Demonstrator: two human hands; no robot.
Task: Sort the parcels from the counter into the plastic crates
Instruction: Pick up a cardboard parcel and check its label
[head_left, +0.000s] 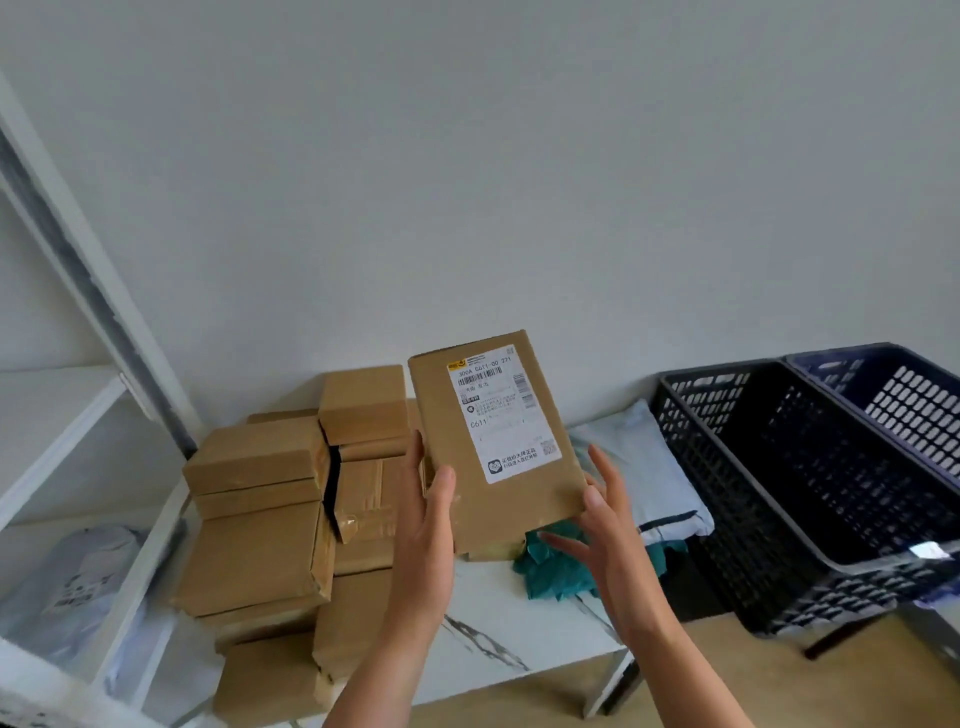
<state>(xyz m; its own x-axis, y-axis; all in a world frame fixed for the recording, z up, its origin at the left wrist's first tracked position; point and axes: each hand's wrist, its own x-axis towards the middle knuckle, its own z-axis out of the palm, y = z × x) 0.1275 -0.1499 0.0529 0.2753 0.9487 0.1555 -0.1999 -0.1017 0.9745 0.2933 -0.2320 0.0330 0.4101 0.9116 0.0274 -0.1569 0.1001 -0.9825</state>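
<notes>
The left hand grips the left edge of a flat cardboard box, thumb on the front face and fingers behind it. The right hand is open with its fingers spread and straight, and it touches the box's lower right corner. The box is held upright above the counter, tilted slightly, with its white label facing the camera. Just below it on the counter lies a crumpled green bag, and to the right of that a pale blue bag. A pile of boxes fills the left part of the counter. At the right end stands a black crate, with a blue crate beside it, further right. On the far left is a white shelf with a grey bag on it.
</notes>
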